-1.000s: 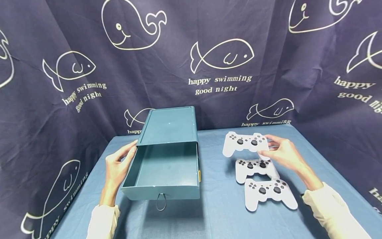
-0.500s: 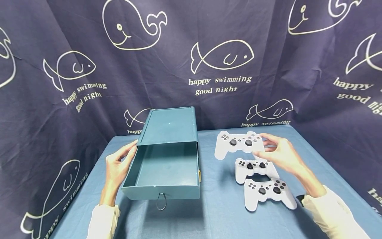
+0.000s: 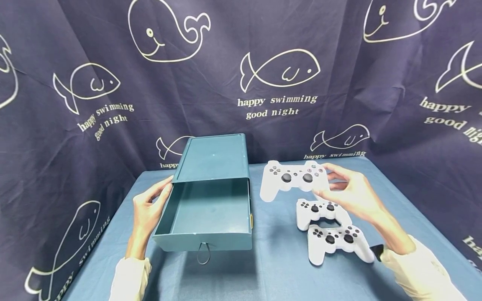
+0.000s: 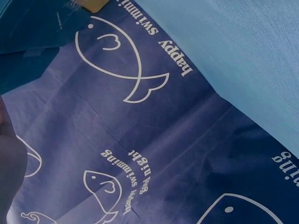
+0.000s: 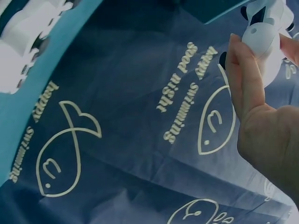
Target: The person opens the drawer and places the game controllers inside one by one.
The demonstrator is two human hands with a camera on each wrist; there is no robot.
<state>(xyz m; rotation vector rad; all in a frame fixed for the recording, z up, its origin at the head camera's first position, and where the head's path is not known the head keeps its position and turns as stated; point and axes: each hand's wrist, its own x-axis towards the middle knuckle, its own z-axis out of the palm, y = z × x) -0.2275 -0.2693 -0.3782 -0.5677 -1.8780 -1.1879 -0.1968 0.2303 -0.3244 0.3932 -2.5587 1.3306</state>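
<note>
My right hand (image 3: 355, 192) pinches the right grip of a white game controller (image 3: 297, 177), raised over the table between the box and two other controllers. In the right wrist view, the fingers (image 5: 247, 77) lie along one side of this controller (image 5: 264, 44), seen end-on. A teal box (image 3: 214, 161) has its drawer (image 3: 211, 209) pulled out toward me, with nothing inside. My left hand (image 3: 147, 207) rests against the box's left side where the drawer comes out, fingers fairly straight. A wire ring pull (image 3: 203, 255) hangs from the drawer front.
Two more white controllers lie on the right of the blue cloth-covered table (image 3: 278, 267): one farther back (image 3: 321, 212), another nearer (image 3: 339, 242), overlapping in view. A dark blue printed curtain (image 3: 278, 125) surrounds the table at the back and sides. A yellow piece (image 3: 251, 220) sits on the drawer's right side.
My right hand has carried the held controller leftward and slightly up, closer to the box. The left hand, box and two lying controllers stay where they were.
</note>
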